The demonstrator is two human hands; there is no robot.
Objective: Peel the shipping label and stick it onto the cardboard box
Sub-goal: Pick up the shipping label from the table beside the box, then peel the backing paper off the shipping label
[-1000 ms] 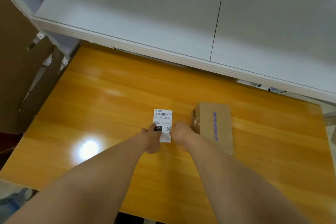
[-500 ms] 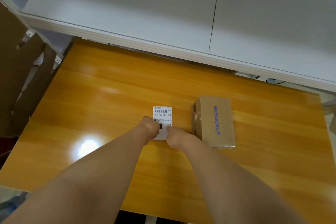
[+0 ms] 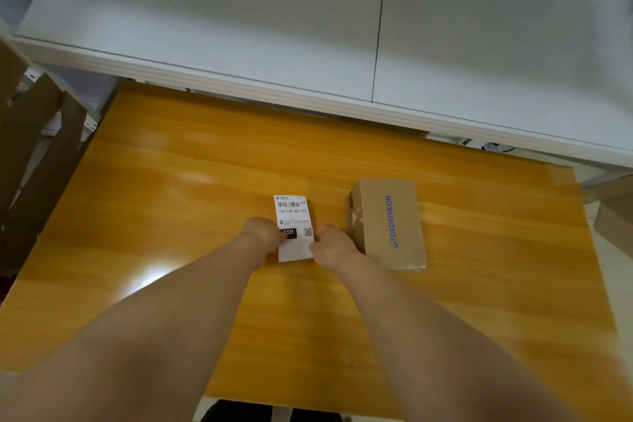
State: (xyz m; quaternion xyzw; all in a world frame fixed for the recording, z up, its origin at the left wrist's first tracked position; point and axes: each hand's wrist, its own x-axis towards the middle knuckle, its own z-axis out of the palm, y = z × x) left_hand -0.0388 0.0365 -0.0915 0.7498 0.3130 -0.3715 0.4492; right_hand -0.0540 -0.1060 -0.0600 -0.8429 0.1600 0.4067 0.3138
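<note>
Shipping label (image 3: 293, 216) was at mid-counter (image 3: 171, 216), print side up, just left of the cardboard box (image 3: 390, 226) and apart from it, with left hand (image 3: 262, 235) pinching its lower left edge and right hand (image 3: 330, 245) pinching its lower right edge, close beside the box.

Right of hands: cardboard box (image 3: 388, 224) on surface (image 3: 205, 189), blocking.
Left, front: bare surface.
Far edge: white panel (image 3: 308, 28) bounds reach.
</note>
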